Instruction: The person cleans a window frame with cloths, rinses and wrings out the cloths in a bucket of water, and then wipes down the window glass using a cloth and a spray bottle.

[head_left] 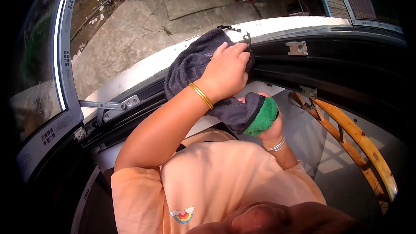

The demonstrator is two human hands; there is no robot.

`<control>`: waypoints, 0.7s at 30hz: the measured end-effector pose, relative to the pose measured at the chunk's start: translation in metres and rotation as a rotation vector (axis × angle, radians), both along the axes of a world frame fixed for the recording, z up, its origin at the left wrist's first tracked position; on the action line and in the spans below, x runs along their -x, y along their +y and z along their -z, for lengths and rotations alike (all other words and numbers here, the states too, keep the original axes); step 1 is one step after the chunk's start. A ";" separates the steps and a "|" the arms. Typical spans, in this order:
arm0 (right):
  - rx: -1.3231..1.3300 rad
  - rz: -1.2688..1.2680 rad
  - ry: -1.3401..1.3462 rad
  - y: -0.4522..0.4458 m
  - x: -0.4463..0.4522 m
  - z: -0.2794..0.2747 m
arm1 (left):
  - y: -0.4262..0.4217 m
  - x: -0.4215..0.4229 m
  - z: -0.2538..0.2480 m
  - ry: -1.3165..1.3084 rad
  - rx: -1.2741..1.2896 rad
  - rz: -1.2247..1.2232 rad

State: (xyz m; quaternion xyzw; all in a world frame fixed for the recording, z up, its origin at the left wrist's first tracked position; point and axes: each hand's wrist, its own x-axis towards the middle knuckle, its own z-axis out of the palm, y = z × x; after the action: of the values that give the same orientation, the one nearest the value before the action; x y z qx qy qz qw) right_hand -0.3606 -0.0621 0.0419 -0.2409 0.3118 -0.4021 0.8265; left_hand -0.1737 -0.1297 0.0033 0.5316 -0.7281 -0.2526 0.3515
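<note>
A dark grey cloth is bunched over the window's lower frame and sill, with a loose black trim at its top edge. My left hand, with a gold bangle at the wrist, lies over this cloth with its fingers bent and gripping it. Nearer to my body, my right hand, with silver bangles, holds a grey piece with a green fluffy side. The green fabric covers most of its fingers. Whether both pieces are one cloth is hidden under my left hand.
A metal hinge arm joins the opened window sash at left. The black frame with a metal catch runs right. A curved wooden piece stands at lower right. Outside lies concrete ground.
</note>
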 end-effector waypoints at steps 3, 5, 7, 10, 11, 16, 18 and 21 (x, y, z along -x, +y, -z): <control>-0.089 0.033 0.039 0.006 0.004 0.005 | -0.001 -0.005 -0.011 -0.136 0.052 0.031; -0.059 -0.004 0.032 0.005 0.001 0.003 | -0.008 -0.008 -0.014 -0.154 -0.033 0.068; -0.051 0.012 0.011 0.003 -0.002 0.000 | -0.024 -0.007 0.003 0.102 -0.212 0.079; 0.015 0.002 -0.012 -0.003 -0.006 -0.002 | -0.032 -0.007 0.016 0.267 -0.313 0.092; 0.069 -0.005 -0.015 -0.003 -0.006 -0.003 | -0.032 -0.007 0.014 0.315 -0.356 0.115; 0.005 -0.004 -0.036 -0.005 -0.008 -0.010 | -0.026 -0.029 -0.017 1.214 -0.873 0.124; 0.009 -0.007 -0.041 -0.006 -0.006 -0.011 | -0.027 -0.035 -0.019 1.370 -0.853 0.038; -0.018 -0.019 -0.065 -0.007 -0.004 -0.013 | -0.027 -0.048 -0.005 1.422 -0.868 -0.041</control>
State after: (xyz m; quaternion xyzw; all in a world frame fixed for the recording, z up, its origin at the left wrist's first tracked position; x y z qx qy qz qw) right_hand -0.3561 -0.0690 0.0551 -0.2230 0.2861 -0.3990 0.8421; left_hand -0.1259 -0.1569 0.0085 0.3467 -0.1606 -0.7798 0.4960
